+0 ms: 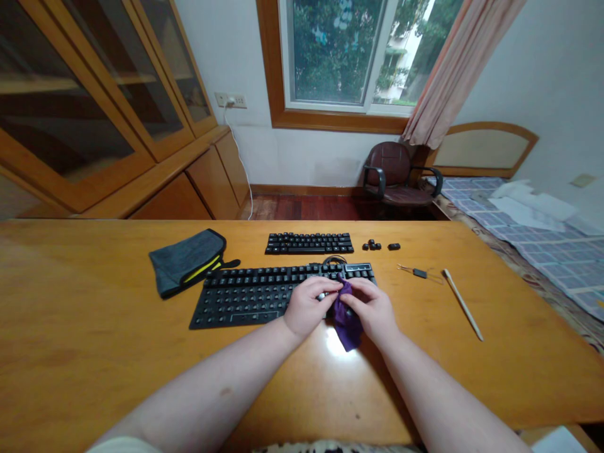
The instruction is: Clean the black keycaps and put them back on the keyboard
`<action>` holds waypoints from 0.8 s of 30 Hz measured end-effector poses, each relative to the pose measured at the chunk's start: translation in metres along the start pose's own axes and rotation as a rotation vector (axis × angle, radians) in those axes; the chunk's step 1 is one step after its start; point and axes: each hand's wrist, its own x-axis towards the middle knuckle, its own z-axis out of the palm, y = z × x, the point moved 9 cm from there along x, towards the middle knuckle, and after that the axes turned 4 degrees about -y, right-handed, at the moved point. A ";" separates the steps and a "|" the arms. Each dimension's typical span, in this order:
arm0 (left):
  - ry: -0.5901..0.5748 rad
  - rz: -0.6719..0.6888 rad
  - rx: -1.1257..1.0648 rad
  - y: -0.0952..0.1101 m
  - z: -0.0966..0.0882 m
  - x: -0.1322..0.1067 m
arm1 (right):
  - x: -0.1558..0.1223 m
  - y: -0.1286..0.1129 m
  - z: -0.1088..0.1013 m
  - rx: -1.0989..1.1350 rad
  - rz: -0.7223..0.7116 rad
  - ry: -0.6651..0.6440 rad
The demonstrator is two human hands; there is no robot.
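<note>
A purple cloth [348, 327] is pinched between my two hands, its lower end hanging toward the table. My left hand [309, 305] has its fingertips closed at the cloth's left side; anything small inside the folds is hidden. From the other side, my right hand [375, 308] grips the cloth between thumb and fingers. Both hands are over the right part of a black keyboard [245, 296], whose lower rows show bare switches without keycaps. Removed keycaps [309, 243] lie in neat rows behind it, and several loose keycaps [372, 245] sit to their right.
A folded grey cloth [184, 261] with yellow lining lies at the left. To the right are a wire keycap puller [419, 273] and a thin pale brush-like stick [463, 305]. The wooden table [117, 352] ends at the back before a chair [391, 170].
</note>
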 end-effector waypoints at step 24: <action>-0.065 0.041 0.068 -0.002 0.007 -0.002 | 0.002 0.008 0.003 -0.028 0.034 -0.045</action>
